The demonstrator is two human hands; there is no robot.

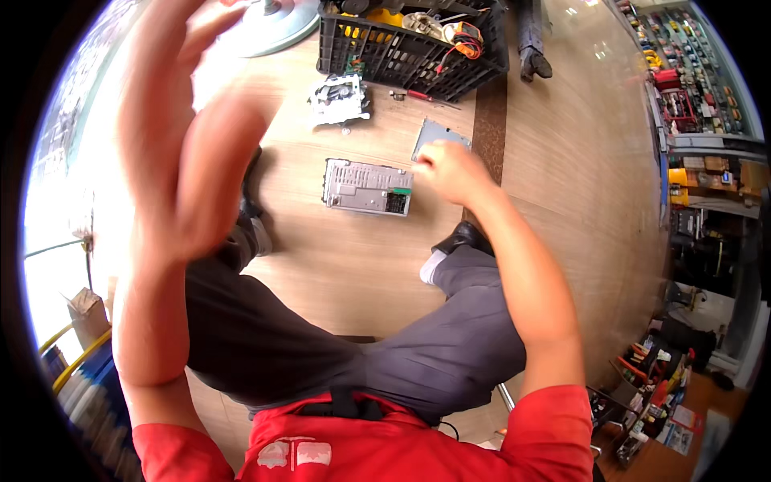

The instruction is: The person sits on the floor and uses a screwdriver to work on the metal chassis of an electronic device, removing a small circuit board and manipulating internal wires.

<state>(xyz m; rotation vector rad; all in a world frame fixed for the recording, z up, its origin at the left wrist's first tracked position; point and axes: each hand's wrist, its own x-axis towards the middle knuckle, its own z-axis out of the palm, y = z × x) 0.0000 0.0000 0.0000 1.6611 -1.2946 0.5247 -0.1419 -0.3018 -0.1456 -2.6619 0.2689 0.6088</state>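
Observation:
My left hand (pixel 189 136) is raised close to the camera on the left, blurred, with its fingers stretched out and apart and nothing seen in it. Above the floor, to the right of a silver car stereo (pixel 353 186), my right hand (pixel 454 173) has its fingers curled together. Whether something small is pinched in them I cannot make out. The car stereo has slotted metal sides and a dark connector socket with a green strip, and neither hand touches it. Just beyond my right hand lies a flat grey metal plate (pixel 440 132), partly covered by the hand.
A disc drive mechanism (pixel 340 100) and a red-handled screwdriver (pixel 421 95) lie farther out. Behind them stands a black plastic crate (pixel 385 58) holding tools and an orange multimeter (pixel 464 36). Another person's shoe (pixel 534 64) is at the upper right. Cluttered shelves (pixel 699 80) line the right side.

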